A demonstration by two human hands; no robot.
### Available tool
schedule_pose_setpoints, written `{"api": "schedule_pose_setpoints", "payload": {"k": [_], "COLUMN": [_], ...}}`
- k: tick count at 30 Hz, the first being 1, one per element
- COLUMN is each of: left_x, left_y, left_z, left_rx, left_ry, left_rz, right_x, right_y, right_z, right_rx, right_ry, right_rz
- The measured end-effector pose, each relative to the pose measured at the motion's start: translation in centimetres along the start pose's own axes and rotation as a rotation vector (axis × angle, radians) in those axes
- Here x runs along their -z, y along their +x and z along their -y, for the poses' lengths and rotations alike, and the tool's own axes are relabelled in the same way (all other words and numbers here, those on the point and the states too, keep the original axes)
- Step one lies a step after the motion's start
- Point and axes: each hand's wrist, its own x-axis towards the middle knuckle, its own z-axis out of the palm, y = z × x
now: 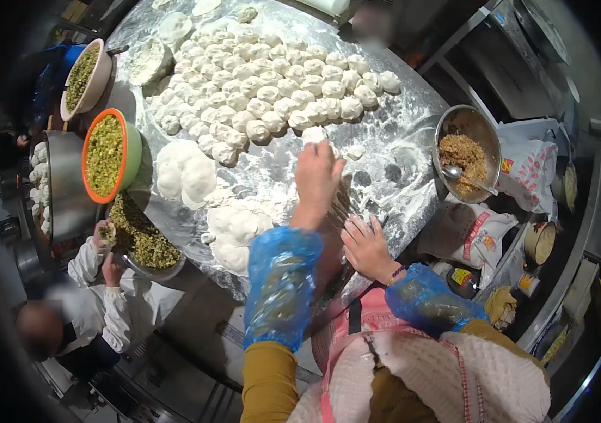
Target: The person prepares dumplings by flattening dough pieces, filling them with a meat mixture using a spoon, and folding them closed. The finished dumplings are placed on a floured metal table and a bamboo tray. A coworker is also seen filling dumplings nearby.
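Observation:
My left hand (317, 182) reaches over the floured metal table (401, 206), palm down. Its fingertips meet a white dough piece (313, 134) at the near edge of the rows; whether they grip it is hidden. Beyond lie many rounded dough pieces (268, 94) packed in slanting rows. Near the table's front corner, my right hand (368, 248) rests flat with its fingers spread and nothing in it. Overlapping flat dough rounds (186, 170) lie left of my left hand, and a second pile of dough rounds (234, 235) sits closer to me.
An orange-rimmed green bowl (137, 158) and a pink bowl (100, 79) hold chopped green filling at the left. A metal bowl (440, 129) of brown filling with a spoon (452, 172) stands right. A co-worker (104, 296) handles filling lower left. Printed bags (469, 238) lie below right.

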Motion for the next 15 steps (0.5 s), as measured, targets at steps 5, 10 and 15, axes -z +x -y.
{"api": "schedule_pose_setpoints", "payload": {"k": [5,10,15], "left_x": [-2.2,2.4,3.0], "left_y": [-0.8,-6.9,-11.6], "left_z": [0.6,1.8,3.5], "left_rx": [-0.053,0.023,0.275], "left_ry": [0.006,-0.221,-0.091], "left_rz": [-0.155,-0.262,-0.141], "right_x": [-0.3,-0.8,-0.6], "right_y": [-0.1,-0.2,0.0], "right_z": [0.3,0.0,-0.1], "right_rx": [0.025,-0.014,0.0], "right_ry": [-0.016,0.01,-0.001], "right_rz": [-0.002,-0.002,-0.013]}}
